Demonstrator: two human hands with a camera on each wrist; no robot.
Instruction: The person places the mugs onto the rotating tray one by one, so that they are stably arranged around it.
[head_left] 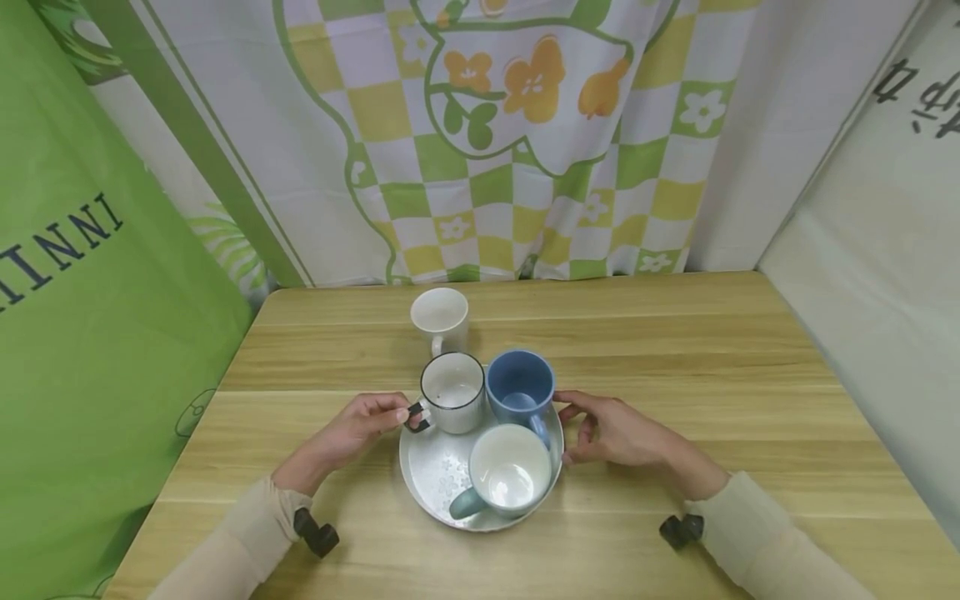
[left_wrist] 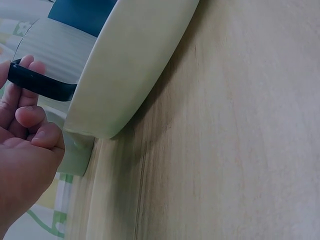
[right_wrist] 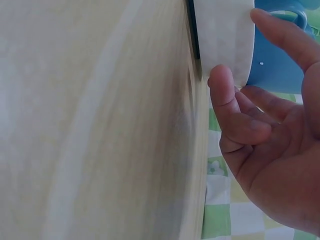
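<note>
In the head view, my left hand (head_left: 367,425) pinches the black-tipped handle of a white mug with a dark rim (head_left: 452,385). This mug stands on a round silvery tray (head_left: 431,479). From the left wrist view, thumb and fingers meet at the black handle (left_wrist: 42,85). Beside it on the tray are a blue mug (head_left: 517,379) and a teal-handled mug with a white inside (head_left: 512,471). My right hand (head_left: 618,433) is at the tray's right edge, its fingers spread and touching the tray wall (right_wrist: 225,40) in the right wrist view.
A white cup (head_left: 441,312) stands on the wooden table (head_left: 637,333) just behind the tray. Patterned curtain (head_left: 487,192) hangs along the table's back edge. Green cloth (head_left: 112,333) is on the left and pale cloth (head_left: 877,250) on the right.
</note>
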